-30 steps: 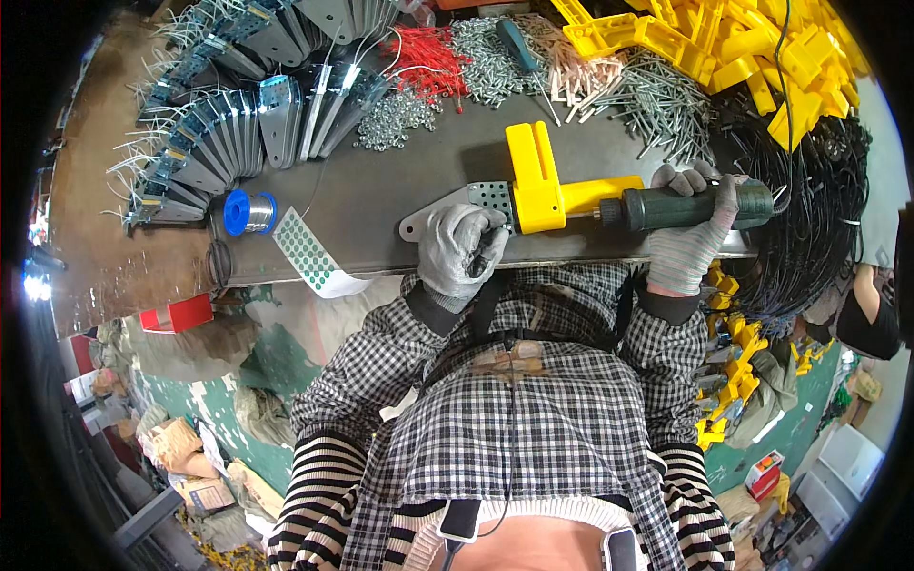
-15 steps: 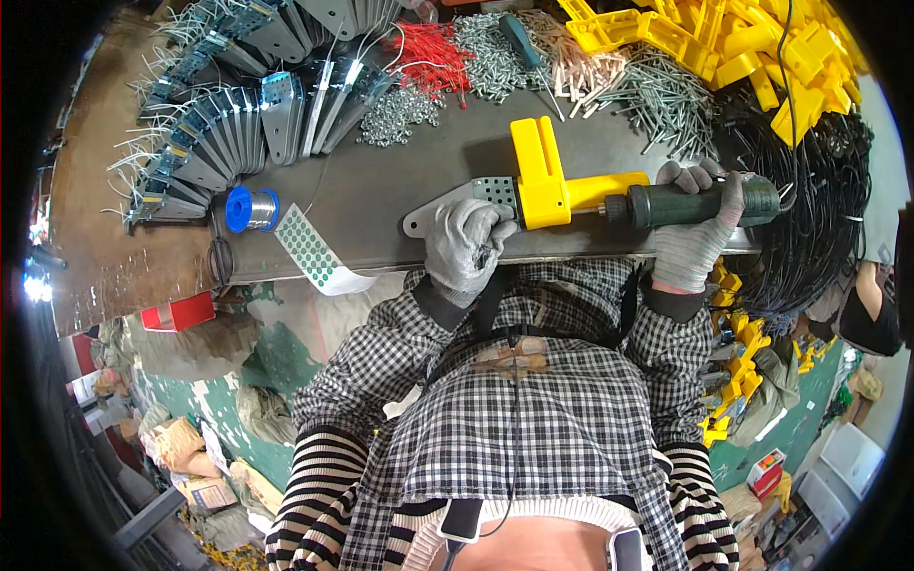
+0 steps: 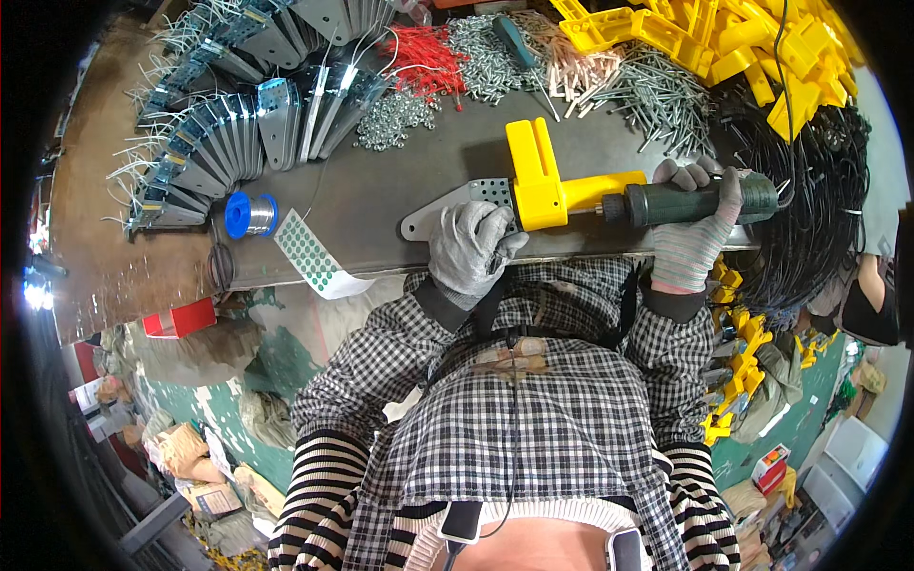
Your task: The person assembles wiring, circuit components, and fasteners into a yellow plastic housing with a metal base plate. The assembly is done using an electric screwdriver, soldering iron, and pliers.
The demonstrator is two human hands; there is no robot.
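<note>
My gloved left hand (image 3: 469,249) is closed, fingers curled over a grey metal plate (image 3: 430,221) with a rounded, holed end. The plate's perforated end (image 3: 491,191) meets a yellow plastic housing (image 3: 539,181) that lies on the bench. My right hand (image 3: 692,233), in a striped glove, wraps round a dark green electric screwdriver (image 3: 657,205). The screwdriver lies level, its tip pointing left at the yellow housing beside the housing's long arm (image 3: 609,188). Where exactly the tip ends, I cannot tell. Part of the plate is hidden under my left hand.
Finished-looking plates with white wires (image 3: 214,138) stand in rows at the left. Behind lie nuts (image 3: 395,122), red parts (image 3: 426,62), screws (image 3: 659,100) and a screwdriver (image 3: 517,46). Yellow housings (image 3: 743,48) and black cables (image 3: 809,209) heap at right. A solder spool (image 3: 251,217) stands near a sticker sheet (image 3: 314,255).
My left hand has shifted slightly right along the plate, toward the yellow housing. The right hand keeps its grip on the electric screwdriver, in nearly the same place.
</note>
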